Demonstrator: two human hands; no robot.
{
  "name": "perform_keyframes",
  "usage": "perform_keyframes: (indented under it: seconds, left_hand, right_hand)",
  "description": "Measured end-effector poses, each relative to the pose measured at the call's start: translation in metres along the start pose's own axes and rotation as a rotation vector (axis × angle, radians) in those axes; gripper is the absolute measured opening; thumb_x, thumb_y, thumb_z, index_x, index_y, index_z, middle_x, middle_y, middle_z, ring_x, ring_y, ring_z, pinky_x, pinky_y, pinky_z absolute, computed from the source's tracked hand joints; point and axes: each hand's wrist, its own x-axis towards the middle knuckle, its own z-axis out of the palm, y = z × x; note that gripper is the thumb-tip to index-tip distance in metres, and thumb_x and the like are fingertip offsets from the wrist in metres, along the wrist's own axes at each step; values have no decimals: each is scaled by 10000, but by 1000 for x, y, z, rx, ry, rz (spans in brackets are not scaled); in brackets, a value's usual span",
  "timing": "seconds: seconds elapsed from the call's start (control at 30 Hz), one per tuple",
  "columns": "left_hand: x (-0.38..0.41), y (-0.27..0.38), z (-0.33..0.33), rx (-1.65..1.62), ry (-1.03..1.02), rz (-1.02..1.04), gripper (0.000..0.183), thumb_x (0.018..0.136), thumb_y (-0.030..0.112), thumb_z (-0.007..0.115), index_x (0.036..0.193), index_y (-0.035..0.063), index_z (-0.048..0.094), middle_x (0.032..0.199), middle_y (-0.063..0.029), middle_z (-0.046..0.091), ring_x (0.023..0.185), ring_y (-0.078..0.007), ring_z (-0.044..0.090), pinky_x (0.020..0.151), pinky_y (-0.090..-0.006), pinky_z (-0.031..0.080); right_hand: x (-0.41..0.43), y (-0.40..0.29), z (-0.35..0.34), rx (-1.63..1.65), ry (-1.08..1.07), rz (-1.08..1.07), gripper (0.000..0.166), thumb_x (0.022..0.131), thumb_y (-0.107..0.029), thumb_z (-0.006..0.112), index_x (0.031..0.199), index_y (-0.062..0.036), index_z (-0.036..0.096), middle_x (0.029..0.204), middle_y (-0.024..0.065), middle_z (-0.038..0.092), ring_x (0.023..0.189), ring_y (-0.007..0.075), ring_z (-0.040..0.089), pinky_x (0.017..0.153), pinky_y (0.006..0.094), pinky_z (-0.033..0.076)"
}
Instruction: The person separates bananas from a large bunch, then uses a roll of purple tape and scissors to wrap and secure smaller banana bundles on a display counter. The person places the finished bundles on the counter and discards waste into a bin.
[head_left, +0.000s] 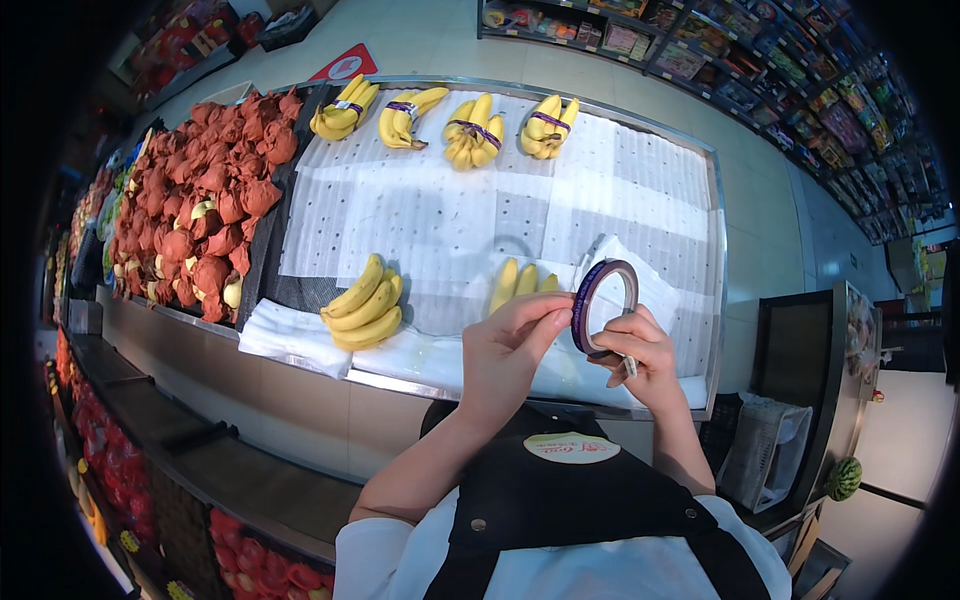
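Observation:
A roll of purple printed tape (581, 311) is upright in my right hand (637, 349), whose fingers grip its lower right rim. A small pale object (630, 366) pokes out under those fingers; I cannot tell what it is. My left hand (517, 341) pinches at the roll's left edge with thumb and forefinger, seemingly on the tape's end. Behind the left hand lies a banana bunch (517, 281), its lower part hidden. Further left rests a loose banana bunch (365, 306) without tape. Along the far edge several bunches wear purple bands, among them one bunch (472, 133).
White perforated foam sheets (420, 217) line the metal-edged display table (718, 247). Fruit in reddish paper wraps (202, 202) is piled at the left. A white crate (761, 450) stands at the lower right, near a watermelon (844, 478). Stocked shelves (750, 67) stand across the aisle.

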Motion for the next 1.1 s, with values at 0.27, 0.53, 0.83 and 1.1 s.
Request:
perform_keyframes:
  seconds: [0.27, 0.53, 0.83, 1.1]
  left_hand:
    - [8, -3, -4, 101, -35, 7, 131, 911, -30, 700, 1038, -30, 736, 974, -66, 731, 876, -101, 676, 807, -245, 540]
    - [14, -11, 3, 473, 15, 337, 124, 826, -75, 733, 922, -8, 693, 900, -75, 714, 775, -114, 673, 712, -255, 557]
    - [21, -23, 2, 675, 16, 620, 238, 761, -112, 737, 952, 10, 662, 935, -110, 701, 765, -203, 679, 686, -279, 558]
    - [16, -29, -1, 217, -7, 124, 129, 906, -5, 684, 1025, -17, 635, 1036, -94, 695, 824, -123, 653, 778, -269, 542]
  right_hand:
    - [12, -4, -25, -149, -127, -62, 452, 556, 18, 795, 991, -99, 760, 919, 18, 652, 787, 232, 563, 641, 344, 505]
    - [16, -9, -34, -210, -177, -4, 432, 587, 34, 780, 997, -100, 759, 895, 12, 646, 777, 232, 558, 637, 342, 502]
    - [3, -2, -21, -93, -117, 109, 412, 587, 42, 786, 988, -46, 754, 882, 62, 663, 803, 247, 591, 692, 351, 496]
    - [-1, 4, -17, 64, -103, 197, 367, 638, 104, 736, 989, -2, 741, 891, 95, 671, 830, 246, 621, 734, 340, 500]
